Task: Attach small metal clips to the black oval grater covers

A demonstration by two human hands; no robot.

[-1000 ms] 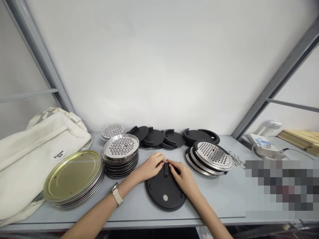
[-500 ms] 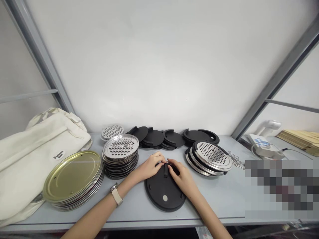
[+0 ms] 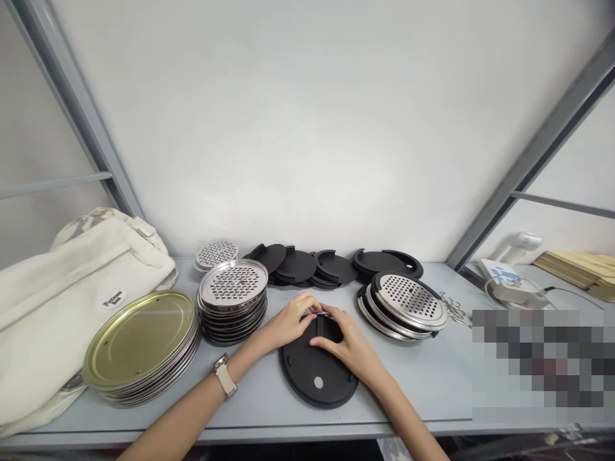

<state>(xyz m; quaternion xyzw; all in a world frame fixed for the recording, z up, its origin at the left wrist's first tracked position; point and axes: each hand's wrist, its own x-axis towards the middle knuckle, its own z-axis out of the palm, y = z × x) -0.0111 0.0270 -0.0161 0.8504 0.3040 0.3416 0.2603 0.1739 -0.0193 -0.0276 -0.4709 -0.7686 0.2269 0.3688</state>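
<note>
A black round plate (image 3: 307, 374) lies on the table in front of me, with a pale dot near its close edge and small slots at its sides. A narrow black strip (image 3: 320, 328) runs down from its far edge. My left hand (image 3: 294, 320) is closed at that far edge, its fingertips pinching something small there, partly hidden. My right hand (image 3: 350, 342) curves over the plate's right side. Its fingertips touch the far edge by the left ones, and its thumb presses on the strip's lower end. A bit of metal shows between the fingertips.
Gold-topped round lids (image 3: 139, 342) are stacked left, beside a cream cloth bag (image 3: 96, 256). Stacked grater discs (image 3: 233, 285) stand behind my left arm. Black round holders (image 3: 295, 266) line the wall. Assembled graters (image 3: 408, 301) and wire pieces (image 3: 454, 308) lie right.
My right thumb has shifted left and down across the black strip, which now lies flatter against the plate. My left hand and the plate have stayed in place.
</note>
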